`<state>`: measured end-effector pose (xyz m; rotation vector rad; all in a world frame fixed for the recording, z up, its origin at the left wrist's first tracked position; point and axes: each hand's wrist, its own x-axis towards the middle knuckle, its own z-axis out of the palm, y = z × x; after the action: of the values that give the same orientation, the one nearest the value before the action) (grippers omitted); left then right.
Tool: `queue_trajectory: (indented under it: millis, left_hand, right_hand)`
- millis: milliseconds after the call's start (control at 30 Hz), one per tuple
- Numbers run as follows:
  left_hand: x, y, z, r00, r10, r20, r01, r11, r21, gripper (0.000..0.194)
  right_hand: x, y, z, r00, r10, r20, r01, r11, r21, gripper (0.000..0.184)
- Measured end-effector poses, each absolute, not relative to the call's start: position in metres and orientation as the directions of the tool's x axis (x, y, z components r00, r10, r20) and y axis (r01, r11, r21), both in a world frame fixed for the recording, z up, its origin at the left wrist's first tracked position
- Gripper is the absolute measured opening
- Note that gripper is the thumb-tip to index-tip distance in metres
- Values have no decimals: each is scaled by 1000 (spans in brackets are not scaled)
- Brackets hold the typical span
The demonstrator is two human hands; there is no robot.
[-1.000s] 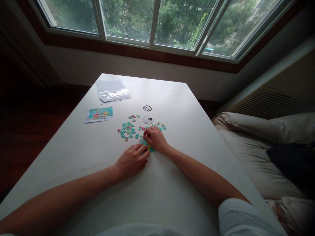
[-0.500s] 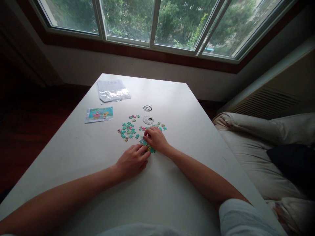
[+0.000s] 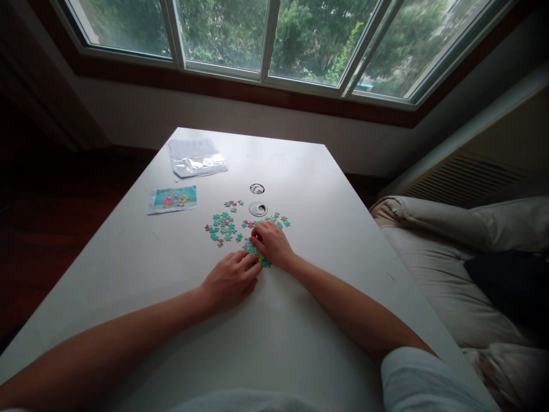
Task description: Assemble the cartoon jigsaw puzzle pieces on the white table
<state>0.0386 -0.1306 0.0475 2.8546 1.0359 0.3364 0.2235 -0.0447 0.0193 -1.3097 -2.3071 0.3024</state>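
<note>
A small cluster of joined jigsaw pieces (image 3: pixel 251 246), teal with some yellow, lies on the white table between my hands. My left hand (image 3: pixel 234 276) has its fingers bent over the near left edge of this cluster, gripping it against the tabletop. Over the far right side of the cluster, my right hand (image 3: pixel 271 241) is curled with thumb and fingers close together; whatever is at its fingertips is hidden. Loose jigsaw pieces (image 3: pixel 223 225), mostly teal, are scattered to the left. More loose pieces (image 3: pixel 279 220) lie just beyond my right hand.
Two round, silvery-looking discs (image 3: pixel 258 209) lie beyond the pieces. A printed cartoon picture (image 3: pixel 175 199) rests at the left, with a clear plastic bag and papers (image 3: pixel 198 159) behind it. The white table (image 3: pixel 343 240) stands below a window, beside a beige sofa (image 3: pixel 437 269).
</note>
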Motion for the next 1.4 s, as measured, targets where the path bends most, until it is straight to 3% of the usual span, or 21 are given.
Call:
queue_trajectory:
  millis: [600, 1033, 1200, 1400]
  left_hand:
    - [39, -132, 49, 744, 641, 189, 625, -767, 142, 23]
    - [39, -132, 50, 746, 639, 186, 619, -769, 160, 24]
    - [38, -132, 49, 749, 638, 179, 617, -770, 161, 27]
    - [37, -132, 48, 751, 636, 179, 615, -772, 162, 28]
  right_hand:
    - [223, -46, 25, -448, 854, 265, 758, 520, -394, 18]
    - [227, -40, 24, -415, 864, 285, 757, 502, -419, 10]
    - [259, -14, 35, -284, 907, 312, 796, 404, -451, 10]
    - [311, 16, 41, -160, 969, 190, 837, 235, -493, 14]
